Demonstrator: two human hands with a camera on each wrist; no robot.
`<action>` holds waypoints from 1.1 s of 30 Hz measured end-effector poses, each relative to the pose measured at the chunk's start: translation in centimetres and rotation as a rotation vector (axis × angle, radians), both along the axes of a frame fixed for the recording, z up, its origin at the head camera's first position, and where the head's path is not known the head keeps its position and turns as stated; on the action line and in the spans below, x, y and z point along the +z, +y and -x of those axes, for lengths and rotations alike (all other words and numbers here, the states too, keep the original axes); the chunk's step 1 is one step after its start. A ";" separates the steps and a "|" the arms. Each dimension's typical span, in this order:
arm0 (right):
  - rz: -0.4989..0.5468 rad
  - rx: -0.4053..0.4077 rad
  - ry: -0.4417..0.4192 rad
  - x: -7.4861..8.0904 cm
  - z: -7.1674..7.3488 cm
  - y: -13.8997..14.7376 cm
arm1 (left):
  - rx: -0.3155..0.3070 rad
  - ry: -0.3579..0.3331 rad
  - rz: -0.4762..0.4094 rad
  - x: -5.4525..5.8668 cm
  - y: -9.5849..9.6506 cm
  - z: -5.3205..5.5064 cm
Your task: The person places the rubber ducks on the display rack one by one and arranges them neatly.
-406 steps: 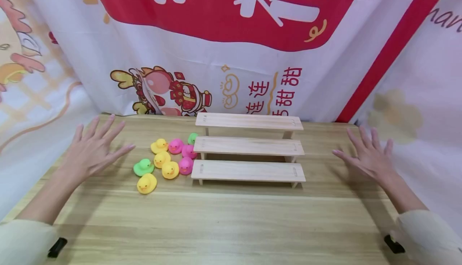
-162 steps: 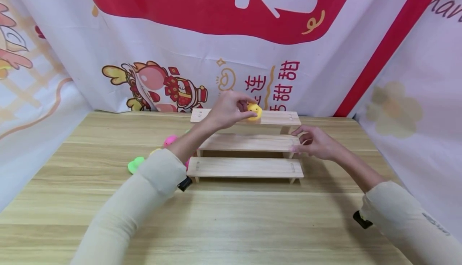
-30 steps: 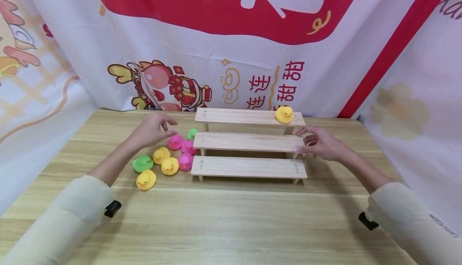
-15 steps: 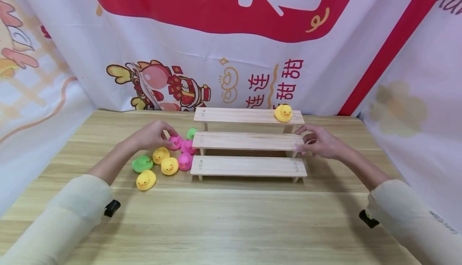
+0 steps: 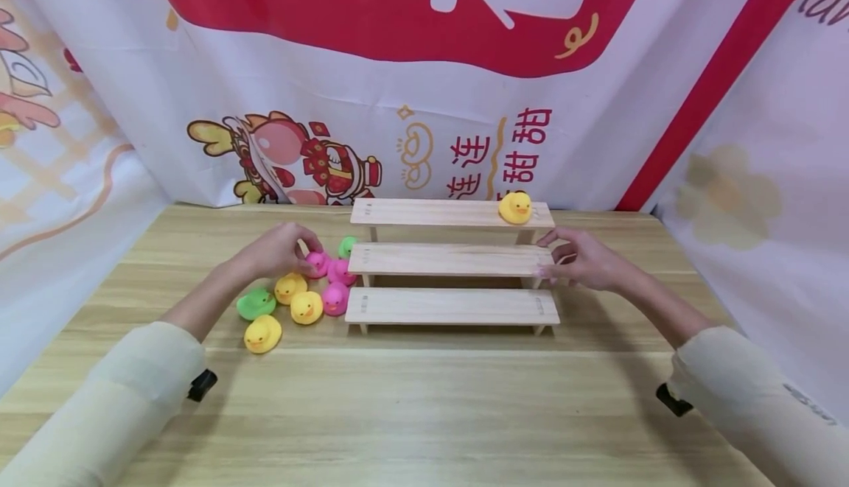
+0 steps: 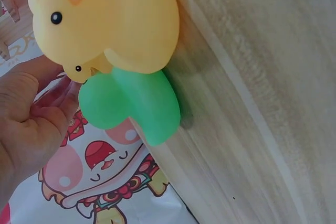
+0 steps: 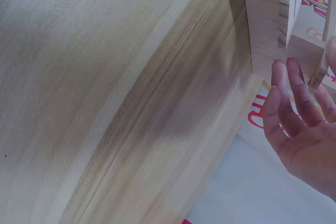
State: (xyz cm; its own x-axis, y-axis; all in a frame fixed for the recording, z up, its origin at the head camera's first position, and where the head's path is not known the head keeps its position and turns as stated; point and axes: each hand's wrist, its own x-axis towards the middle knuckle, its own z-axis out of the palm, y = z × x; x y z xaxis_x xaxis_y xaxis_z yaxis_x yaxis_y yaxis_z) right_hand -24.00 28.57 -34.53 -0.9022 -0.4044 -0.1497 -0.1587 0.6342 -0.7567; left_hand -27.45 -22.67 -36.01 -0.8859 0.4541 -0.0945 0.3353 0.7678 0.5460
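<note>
At the far side of the duck group, my left hand [image 5: 275, 251] pinches a pink rubber duck [image 5: 318, 264] between thumb and fingers. My right hand [image 5: 587, 261] holds the right end of the middle step of a three-step wooden stand [image 5: 451, 259]; in the right wrist view its other fingers [image 7: 286, 93] curl loosely below the board. One yellow rubber duck [image 5: 516, 208] sits upright near the right end of the top step. In the left wrist view, a yellow duck [image 6: 121, 19] and a green duck [image 6: 131, 98] partly hide the left hand, and the pinched duck is out of sight.
Left of the stand, several more ducks crowd together on the wooden table [image 5: 424, 413]: yellow [image 5: 263, 334], green [image 5: 256, 303] and pink [image 5: 334, 299]. Another green duck [image 5: 348, 247] stands beside the middle step's left end. A printed cloth [image 5: 411, 89] hangs behind.
Earlier my left hand carried the yellow duck, which now sits on the top step. Then the hand came back left, lowered and took hold of a pink duck. The right hand stays at the stand.
</note>
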 end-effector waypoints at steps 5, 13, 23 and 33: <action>-0.010 -0.004 -0.012 0.0 0.1 0.0 | 0.005 0.015 0.010 -0.1 -0.1 0.1; -0.011 -0.003 -0.015 0.1 0.1 -0.1 | 0.023 0.058 0.000 0.1 -0.7 0.0; -0.025 -0.007 -0.022 0.2 0.1 -0.2 | 0.074 0.234 -0.104 2.3 -0.8 0.2; -0.034 -0.003 -0.029 0.3 0.3 -0.2 | 0.071 0.519 -0.203 3.2 0.4 0.5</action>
State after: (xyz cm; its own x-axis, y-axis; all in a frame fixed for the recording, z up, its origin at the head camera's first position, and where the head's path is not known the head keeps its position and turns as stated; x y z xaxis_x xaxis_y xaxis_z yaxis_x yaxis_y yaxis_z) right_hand -24.30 28.33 -34.27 -0.8986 -0.3956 -0.1897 -0.1344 0.6598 -0.7394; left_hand -27.90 -22.23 -32.83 -0.8218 0.3556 0.4451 0.5511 0.6946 0.4624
